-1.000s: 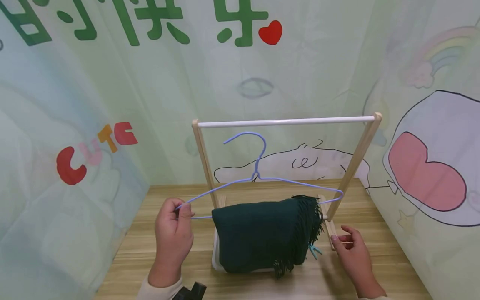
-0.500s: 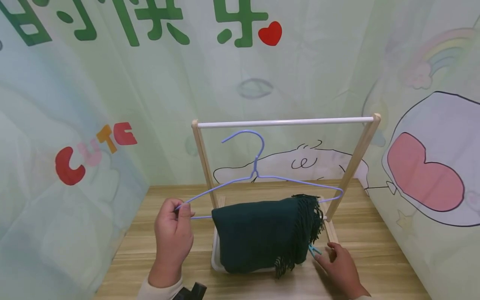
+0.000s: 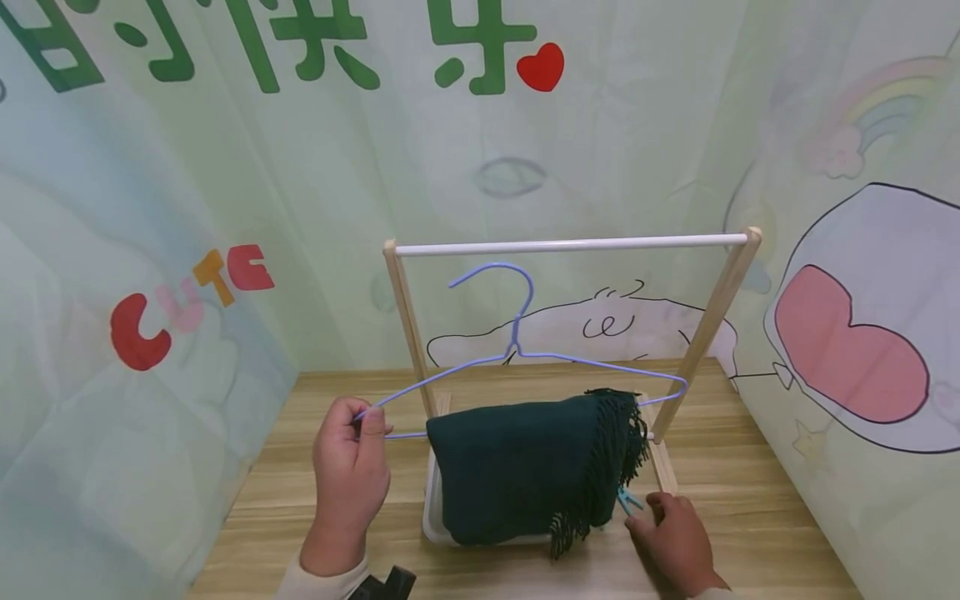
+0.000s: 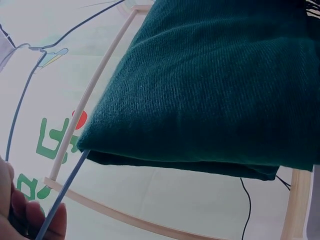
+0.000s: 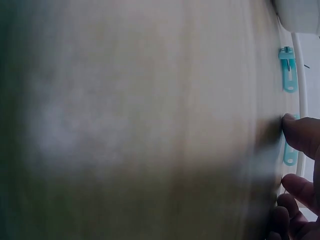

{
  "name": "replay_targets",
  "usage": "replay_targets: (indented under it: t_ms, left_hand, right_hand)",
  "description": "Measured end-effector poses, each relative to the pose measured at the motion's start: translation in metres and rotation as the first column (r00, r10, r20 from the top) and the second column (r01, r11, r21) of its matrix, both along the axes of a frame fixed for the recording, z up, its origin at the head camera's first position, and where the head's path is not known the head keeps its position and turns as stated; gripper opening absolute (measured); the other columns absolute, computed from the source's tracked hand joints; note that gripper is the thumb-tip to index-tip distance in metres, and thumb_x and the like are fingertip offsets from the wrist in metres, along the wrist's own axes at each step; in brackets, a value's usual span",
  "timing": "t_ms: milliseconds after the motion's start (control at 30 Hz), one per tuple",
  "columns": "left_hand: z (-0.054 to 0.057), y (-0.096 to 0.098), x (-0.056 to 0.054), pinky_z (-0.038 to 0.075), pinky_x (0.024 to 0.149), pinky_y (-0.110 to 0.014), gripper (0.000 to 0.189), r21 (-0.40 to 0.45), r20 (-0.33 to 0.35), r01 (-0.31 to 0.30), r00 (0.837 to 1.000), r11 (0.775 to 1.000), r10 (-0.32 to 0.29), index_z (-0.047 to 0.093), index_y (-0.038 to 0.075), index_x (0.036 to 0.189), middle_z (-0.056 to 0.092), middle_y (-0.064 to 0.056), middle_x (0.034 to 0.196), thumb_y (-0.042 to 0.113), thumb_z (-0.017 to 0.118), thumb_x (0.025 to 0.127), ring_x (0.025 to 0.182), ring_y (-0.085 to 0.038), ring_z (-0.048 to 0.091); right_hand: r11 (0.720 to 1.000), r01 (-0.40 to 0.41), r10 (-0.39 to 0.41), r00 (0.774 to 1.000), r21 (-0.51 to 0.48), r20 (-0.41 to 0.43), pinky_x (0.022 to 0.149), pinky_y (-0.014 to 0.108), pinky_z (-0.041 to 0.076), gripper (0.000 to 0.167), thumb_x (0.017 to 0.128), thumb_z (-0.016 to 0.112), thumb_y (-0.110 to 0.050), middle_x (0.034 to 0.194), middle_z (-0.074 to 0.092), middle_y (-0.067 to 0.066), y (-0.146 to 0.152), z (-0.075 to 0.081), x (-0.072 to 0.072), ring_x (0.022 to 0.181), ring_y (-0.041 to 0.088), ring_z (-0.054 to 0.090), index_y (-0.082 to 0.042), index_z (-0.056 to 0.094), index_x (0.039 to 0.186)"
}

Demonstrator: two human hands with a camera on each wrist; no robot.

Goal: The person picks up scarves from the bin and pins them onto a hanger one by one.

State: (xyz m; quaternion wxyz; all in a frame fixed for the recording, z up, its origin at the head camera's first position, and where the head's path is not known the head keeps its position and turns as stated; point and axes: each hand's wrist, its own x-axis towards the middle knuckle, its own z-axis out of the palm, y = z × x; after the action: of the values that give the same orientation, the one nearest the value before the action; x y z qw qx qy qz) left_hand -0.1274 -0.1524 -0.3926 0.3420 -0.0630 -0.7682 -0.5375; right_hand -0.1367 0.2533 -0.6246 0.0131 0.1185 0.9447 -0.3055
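A blue wire hanger (image 3: 480,362) is held up in front of the rack, its left end pinched by my left hand (image 3: 351,467). Over its lower bar hangs a folded dark green scarf (image 3: 525,471) with a fringe on the right side; the left wrist view shows the scarf (image 4: 200,95) close up. At the right, my right hand (image 3: 672,533) is low over the table beside a teal clothespin (image 3: 628,500). In the right wrist view, its thumb and index finger stand apart near one clothespin (image 5: 290,152), while another clothespin (image 5: 288,70) lies farther along.
Behind the hanger stands a wooden rack with a white rail (image 3: 570,245). A white tray (image 3: 433,517) sits partly hidden under the scarf. Printed curtains (image 3: 637,150) surround the wooden table (image 3: 277,500) at the back and sides.
My right hand has moved from the rack's right foot leftward and down to the clothespin. My left hand and the hanger with the scarf have hardly shifted.
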Motion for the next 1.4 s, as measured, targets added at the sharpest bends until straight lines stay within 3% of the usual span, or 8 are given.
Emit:
replay_targets:
  t_ms: [267, 533, 700, 867, 1033, 1233, 1300, 1400]
  left_hand:
    - [-0.002, 0.000, 0.000, 0.049, 0.064, -0.019, 0.018, 0.003, 0.016, -0.006, 1.000, 1.000, 0.006, 0.052, -0.007, 0.090, 0.059, -0.007, 0.082, -0.001, 0.053, 0.107, 0.076, -0.010, 0.062]
    - [-0.005, 0.000, -0.001, 0.048, 0.062, -0.019, 0.018, 0.003, 0.020, 0.004, 1.000, 1.000, -0.004, 0.051, -0.006, 0.090, 0.059, -0.013, 0.082, 0.000, 0.053, 0.108, 0.075, -0.011, 0.060]
    - [-0.006, 0.001, -0.002, 0.048, 0.061, -0.019, 0.018, -0.003, 0.012, 0.009, 1.000, 1.000, -0.009, 0.051, -0.006, 0.090, 0.058, -0.003, 0.081, -0.001, 0.053, 0.107, 0.074, -0.012, 0.059]
    - [-0.006, 0.001, -0.003, 0.047, 0.060, -0.019, 0.018, -0.006, -0.002, 0.012, 1.000, 1.000, -0.012, 0.051, -0.006, 0.089, 0.057, -0.002, 0.081, -0.001, 0.054, 0.107, 0.072, -0.016, 0.059]
    - [-0.006, 0.002, -0.004, 0.046, 0.059, -0.019, 0.018, -0.008, -0.010, 0.018, 1.000, 1.000, -0.018, 0.051, -0.006, 0.090, 0.058, -0.008, 0.081, -0.001, 0.053, 0.107, 0.071, -0.016, 0.058]
    - [-0.007, 0.004, -0.005, 0.045, 0.058, -0.020, 0.018, 0.005, -0.005, 0.021, 1.000, 1.000, -0.021, 0.051, -0.006, 0.089, 0.057, -0.003, 0.081, -0.002, 0.054, 0.106, 0.070, -0.019, 0.058]
    - [-0.007, 0.005, -0.005, 0.044, 0.057, -0.020, 0.018, 0.008, 0.003, 0.021, 1.000, 1.000, -0.021, 0.051, -0.006, 0.089, 0.057, -0.002, 0.081, -0.002, 0.054, 0.106, 0.068, -0.018, 0.056]
    - [-0.007, 0.006, -0.006, 0.044, 0.056, -0.021, 0.018, 0.012, 0.015, 0.023, 1.000, 1.000, -0.024, 0.051, -0.006, 0.090, 0.057, -0.003, 0.081, -0.001, 0.054, 0.107, 0.067, -0.014, 0.053]
  right_hand:
    - [1.000, 0.004, -0.004, 1.000, 0.017, -0.021, 0.065, 0.040, 0.048, 0.043, 0.083, 0.085, -0.030, 0.095, 0.060, 0.015, -0.003, 0.001, 0.001, 0.079, 0.025, 0.057, 0.000, 0.072, 0.111]
    - [1.000, 0.015, -0.015, 0.999, -0.005, -0.029, 0.064, 0.037, 0.046, 0.037, 0.085, 0.082, -0.028, 0.095, 0.060, 0.014, -0.002, 0.000, 0.003, 0.079, 0.025, 0.057, -0.002, 0.072, 0.109]
    - [0.988, 0.043, -0.050, 0.998, -0.148, -0.040, 0.068, 0.037, 0.047, 0.039, 0.090, 0.077, -0.025, 0.098, 0.064, 0.016, 0.002, 0.004, 0.002, 0.085, 0.026, 0.060, 0.002, 0.069, 0.117]
    - [0.949, 0.116, -0.142, 0.987, -0.292, -0.068, 0.067, 0.030, 0.048, 0.038, 0.096, 0.074, -0.019, 0.100, 0.066, 0.017, 0.005, 0.023, 0.003, 0.085, 0.023, 0.062, 0.005, 0.065, 0.124]
    - [0.909, 0.202, -0.285, 0.940, -0.366, -0.188, 0.063, 0.020, 0.048, 0.033, 0.096, 0.075, -0.014, 0.098, 0.067, 0.014, 0.012, 0.055, 0.006, 0.076, 0.007, 0.059, 0.003, 0.066, 0.123]
    - [0.837, 0.240, -0.411, 0.868, -0.492, -0.277, 0.061, 0.018, 0.046, 0.028, 0.100, 0.070, -0.013, 0.091, 0.061, -0.007, 0.018, 0.100, 0.005, 0.074, 0.001, 0.055, 0.000, 0.064, 0.124]
    - [0.794, 0.215, -0.447, 0.841, -0.568, -0.306, 0.062, 0.017, 0.046, 0.024, 0.101, 0.068, -0.009, 0.089, 0.059, -0.011, 0.019, 0.115, 0.006, 0.074, 0.002, 0.056, 0.000, 0.064, 0.122]
    - [0.697, 0.141, -0.510, 0.787, -0.703, -0.348, 0.065, 0.013, 0.048, 0.018, 0.098, 0.068, -0.002, 0.086, 0.061, -0.011, 0.022, 0.139, 0.007, 0.073, 0.002, 0.058, -0.002, 0.066, 0.116]
